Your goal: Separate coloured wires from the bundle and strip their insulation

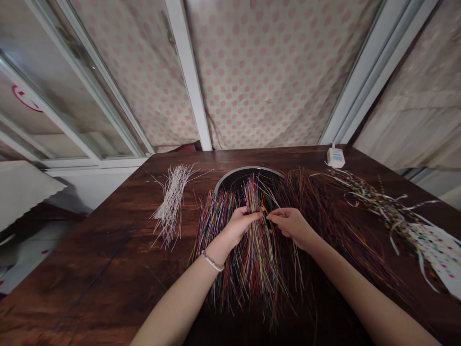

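A thick bundle of thin multicoloured wires (257, 269) runs under my left hand (242, 222), which is closed around its upper part, thumb on top. Close on its right, my right hand (289, 223) pinches with thumb and fingertips. Pale thin strands pass at those fingertips, but which of them it holds is too small to make out. More coloured wires (218, 240) hang loose to the left of the held bundle. Behind both hands lies a round dark tray (234, 179) with a grey rim, partly covered by wire ends.
On the brown wooden table (118, 269), a pile of white wires (173, 202) lies at left. Reddish-brown wires (334, 226) spread to the right. Beyond them are beaded strands and ribbons (378, 202), a dotted white sheet (435, 254) and a small white box (335, 157).
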The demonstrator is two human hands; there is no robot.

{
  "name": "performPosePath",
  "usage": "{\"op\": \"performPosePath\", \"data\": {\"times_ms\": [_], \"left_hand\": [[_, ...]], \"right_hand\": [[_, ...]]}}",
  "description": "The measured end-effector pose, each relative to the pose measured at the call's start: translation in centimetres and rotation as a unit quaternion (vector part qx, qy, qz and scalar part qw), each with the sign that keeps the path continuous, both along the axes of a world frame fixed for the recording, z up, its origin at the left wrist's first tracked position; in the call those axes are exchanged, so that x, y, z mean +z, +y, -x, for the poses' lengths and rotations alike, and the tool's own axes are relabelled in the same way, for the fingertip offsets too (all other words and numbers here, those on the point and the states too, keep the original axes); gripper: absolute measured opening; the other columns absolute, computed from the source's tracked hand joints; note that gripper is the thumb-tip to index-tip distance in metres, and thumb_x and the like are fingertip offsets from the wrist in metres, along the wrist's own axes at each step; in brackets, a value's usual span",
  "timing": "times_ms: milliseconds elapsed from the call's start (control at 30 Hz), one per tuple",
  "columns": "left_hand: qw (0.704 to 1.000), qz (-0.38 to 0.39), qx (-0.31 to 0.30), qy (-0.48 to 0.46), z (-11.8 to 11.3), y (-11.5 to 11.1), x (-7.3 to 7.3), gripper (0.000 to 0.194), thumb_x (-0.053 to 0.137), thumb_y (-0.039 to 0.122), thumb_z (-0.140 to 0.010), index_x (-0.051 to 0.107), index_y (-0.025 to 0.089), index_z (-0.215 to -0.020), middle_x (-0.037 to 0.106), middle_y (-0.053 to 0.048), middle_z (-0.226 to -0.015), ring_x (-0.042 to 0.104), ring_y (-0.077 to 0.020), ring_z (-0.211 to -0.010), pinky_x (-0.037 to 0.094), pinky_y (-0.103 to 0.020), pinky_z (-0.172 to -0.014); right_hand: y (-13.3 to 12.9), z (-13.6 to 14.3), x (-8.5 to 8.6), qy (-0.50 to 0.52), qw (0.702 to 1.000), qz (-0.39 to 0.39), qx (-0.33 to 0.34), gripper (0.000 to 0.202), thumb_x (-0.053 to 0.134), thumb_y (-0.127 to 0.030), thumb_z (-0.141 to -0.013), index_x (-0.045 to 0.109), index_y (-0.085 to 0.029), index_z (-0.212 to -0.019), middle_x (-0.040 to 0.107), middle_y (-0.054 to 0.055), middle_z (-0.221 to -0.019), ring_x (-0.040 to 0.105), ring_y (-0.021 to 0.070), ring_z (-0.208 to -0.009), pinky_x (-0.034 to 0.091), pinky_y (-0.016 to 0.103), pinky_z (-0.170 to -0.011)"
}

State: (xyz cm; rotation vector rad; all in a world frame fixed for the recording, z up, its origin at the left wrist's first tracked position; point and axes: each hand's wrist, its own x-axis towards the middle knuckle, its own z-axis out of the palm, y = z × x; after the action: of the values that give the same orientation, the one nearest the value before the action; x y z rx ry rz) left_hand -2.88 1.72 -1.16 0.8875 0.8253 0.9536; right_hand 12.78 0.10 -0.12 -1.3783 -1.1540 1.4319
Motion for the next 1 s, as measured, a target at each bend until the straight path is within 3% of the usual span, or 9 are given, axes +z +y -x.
{"op": "performPosePath", "data": {"times_ms": [200,333,500,700,1000], "left_hand": [[1.000,0.009,0.007,0.004,-0.1,0.1,0.2,0.036,0.070,0.022,-0.059,0.065,0.011,-0.093,0.068,-0.008,-0.081,0.061,-0.0168,-0.074,0.045,-0.029,-0.074],[1.000,0.016,0.018,0.010,-0.1,0.0,0.3,0.034,0.070,0.021,-0.059,0.066,0.012,-0.091,0.068,-0.006,-0.076,0.061,-0.0160,-0.071,0.045,-0.029,-0.074],[1.000,0.010,0.024,0.008,-0.1,0.0,0.2,0.032,0.069,0.019,-0.060,0.066,0.012,-0.090,0.068,-0.006,-0.076,0.060,-0.0148,-0.071,0.044,-0.028,-0.074],[1.000,0.000,0.023,0.003,-0.1,0.1,0.0,0.031,0.068,0.019,-0.061,0.065,0.012,-0.090,0.067,-0.006,-0.077,0.060,-0.0137,-0.069,0.044,-0.027,-0.074],[1.000,0.005,0.011,0.003,-0.1,0.0,0.1,0.032,0.069,0.020,-0.059,0.065,0.012,-0.090,0.067,-0.005,-0.072,0.060,-0.0145,-0.066,0.044,-0.029,-0.073]], "right_hand": [[0.2,-0.3,0.4,0.005,0.999,-0.009,-0.046,0.021,0.063,-0.033,-0.061,0.056,-0.014,-0.067,0.024,-0.012,-0.040,0.015,0.0015,-0.033,0.009,0.019,-0.032],[0.3,-0.6,-0.3,-0.009,0.999,-0.010,-0.043,0.027,0.065,-0.036,-0.061,0.054,-0.015,-0.073,0.026,-0.012,-0.040,0.016,0.0019,-0.032,0.011,0.018,-0.031],[0.4,-0.3,-1.0,-0.042,0.990,-0.086,-0.104,0.035,0.067,-0.040,-0.061,0.048,-0.019,-0.082,0.030,-0.013,-0.041,0.022,0.0034,-0.032,0.016,0.017,-0.031],[-0.2,0.6,-0.6,-0.054,0.997,-0.053,0.004,0.033,0.061,-0.046,-0.065,0.060,-0.013,-0.070,0.034,-0.008,-0.041,0.021,0.0029,-0.033,0.012,0.020,-0.032],[-0.1,0.3,-0.4,-0.066,0.995,-0.068,-0.028,0.027,0.062,-0.038,-0.063,0.062,-0.011,-0.066,0.035,-0.007,-0.041,0.021,0.0025,-0.034,0.013,0.019,-0.033]]}}
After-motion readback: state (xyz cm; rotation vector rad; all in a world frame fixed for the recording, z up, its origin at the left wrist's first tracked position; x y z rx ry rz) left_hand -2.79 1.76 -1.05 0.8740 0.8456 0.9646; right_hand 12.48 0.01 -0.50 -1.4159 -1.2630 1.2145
